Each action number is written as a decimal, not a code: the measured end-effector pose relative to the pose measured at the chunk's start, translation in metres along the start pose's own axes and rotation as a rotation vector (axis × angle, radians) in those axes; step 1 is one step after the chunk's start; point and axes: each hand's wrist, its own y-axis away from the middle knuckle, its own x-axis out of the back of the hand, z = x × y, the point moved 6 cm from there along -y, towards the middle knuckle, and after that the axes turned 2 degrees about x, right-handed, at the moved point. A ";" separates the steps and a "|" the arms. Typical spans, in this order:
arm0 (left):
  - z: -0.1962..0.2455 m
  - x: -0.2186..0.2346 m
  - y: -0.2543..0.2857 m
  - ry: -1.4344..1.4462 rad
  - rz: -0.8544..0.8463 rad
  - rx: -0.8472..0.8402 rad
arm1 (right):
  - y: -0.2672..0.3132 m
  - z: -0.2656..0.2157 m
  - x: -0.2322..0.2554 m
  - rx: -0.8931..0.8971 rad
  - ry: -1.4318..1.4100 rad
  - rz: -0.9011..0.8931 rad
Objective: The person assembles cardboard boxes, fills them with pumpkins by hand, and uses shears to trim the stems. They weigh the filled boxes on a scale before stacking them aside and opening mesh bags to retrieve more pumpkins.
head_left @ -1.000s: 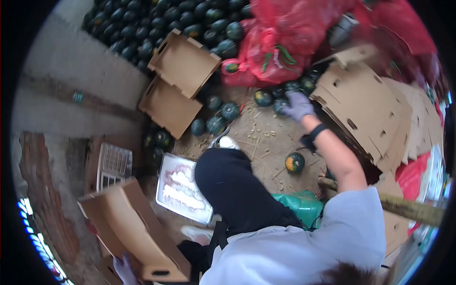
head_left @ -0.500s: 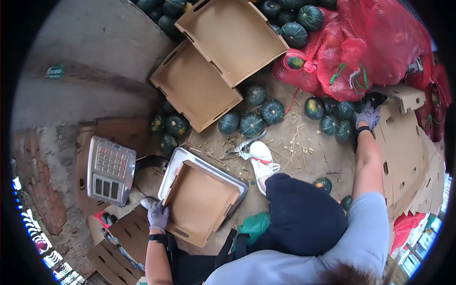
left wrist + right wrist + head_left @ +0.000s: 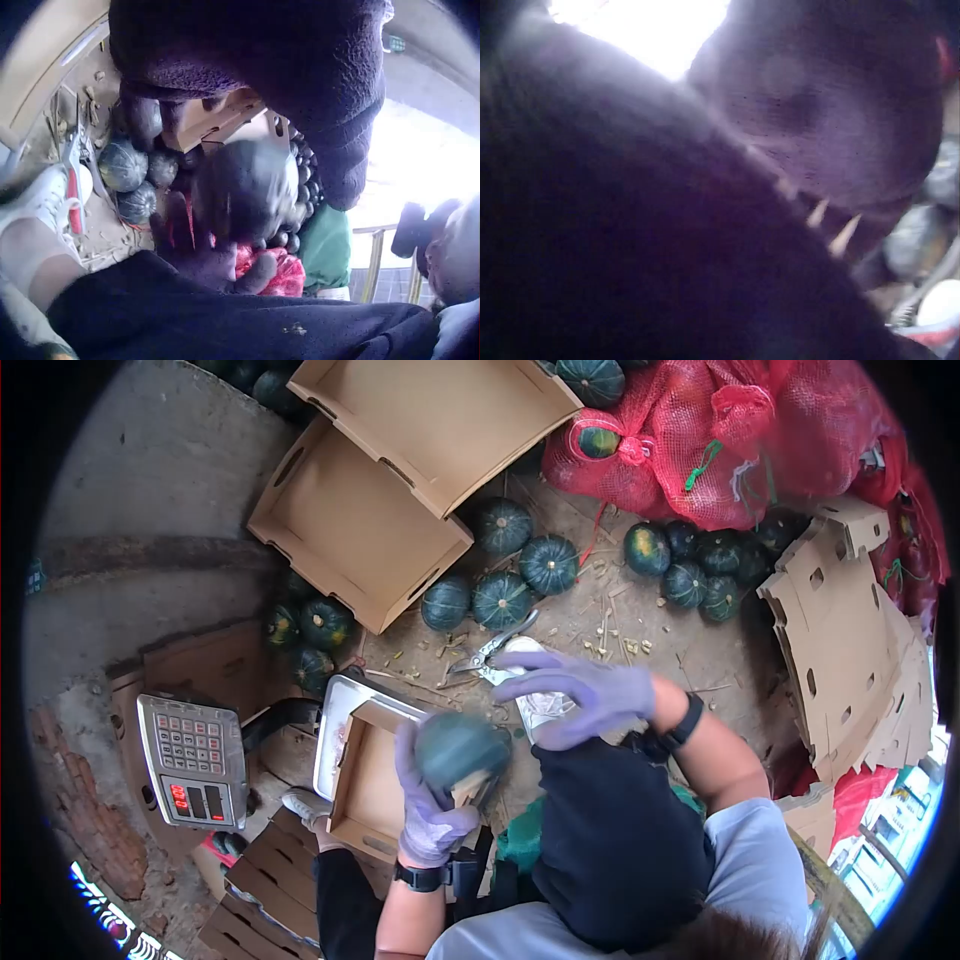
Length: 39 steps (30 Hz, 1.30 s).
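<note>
A dark green kabocha squash (image 3: 462, 752), blurred by motion, sits in my gloved left hand (image 3: 432, 822), whose fingers and thumb curl along its side. The same squash (image 3: 247, 187) shows between both hands in the left wrist view. My gloved right hand (image 3: 590, 698) is to the right of it, over the white shoe, fingers loosely extended and holding nothing. In the right wrist view the purple glove (image 3: 825, 112) fills most of the picture. Under and left of the squash lies an open cardboard box (image 3: 370, 780) on the scale platform (image 3: 335, 725).
The scale's display unit (image 3: 195, 760) stands at left. Two shallow cardboard boxes (image 3: 360, 525) lie ahead, near loose squashes (image 3: 550, 565). Pruning shears (image 3: 495, 645) rest on the ground by the shoe. Red mesh sacks (image 3: 690, 440) and stacked flat cardboard (image 3: 840, 650) line the right.
The left hand put the box on the scale, let go of it and now holds a squash. The right hand came back from the squashes by the cardboard stack toward the body.
</note>
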 end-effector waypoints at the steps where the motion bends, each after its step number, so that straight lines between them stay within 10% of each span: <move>1: -0.005 0.014 0.007 0.132 0.138 0.052 | -0.016 0.022 0.008 0.022 0.192 0.076; 4: -0.021 0.050 0.029 0.426 0.306 0.169 | -0.053 0.126 0.056 -0.407 0.580 0.371; 6: -0.072 0.096 0.053 0.495 0.410 0.162 | -0.081 0.161 0.071 -0.719 0.881 0.256; 10: -0.109 0.157 0.099 0.164 0.642 0.312 | -0.105 0.204 0.083 -0.590 0.958 0.257; 14: -0.127 0.195 0.128 -0.130 0.627 0.508 | -0.066 0.175 0.093 -0.437 0.090 0.576; 16: -0.120 0.194 0.124 -0.165 0.585 0.486 | -0.042 0.135 0.063 -0.341 -1.155 0.717; 19: -0.043 0.154 0.093 -1.132 0.530 0.103 | -0.035 0.106 0.042 -0.041 -1.791 0.568; 22: -0.017 0.093 0.053 -0.110 0.385 0.184 | -0.047 0.081 0.019 -0.065 -1.572 0.622; 25: -0.002 0.005 0.014 0.650 0.030 0.016 | -0.055 0.029 -0.026 0.117 -0.990 0.194; 29: -0.015 -0.004 0.026 0.682 0.024 0.109 | -0.009 0.039 0.010 -0.062 -0.313 0.265; 34: -0.055 0.053 0.044 0.425 0.253 0.337 | 0.254 0.157 0.108 -0.723 0.702 1.683; 36: -0.067 0.073 0.046 0.328 0.303 0.352 | 0.312 0.171 0.119 -1.429 0.670 1.772; 39: -0.083 0.101 0.044 0.025 0.307 0.365 | 0.329 0.200 0.139 -1.363 1.038 1.350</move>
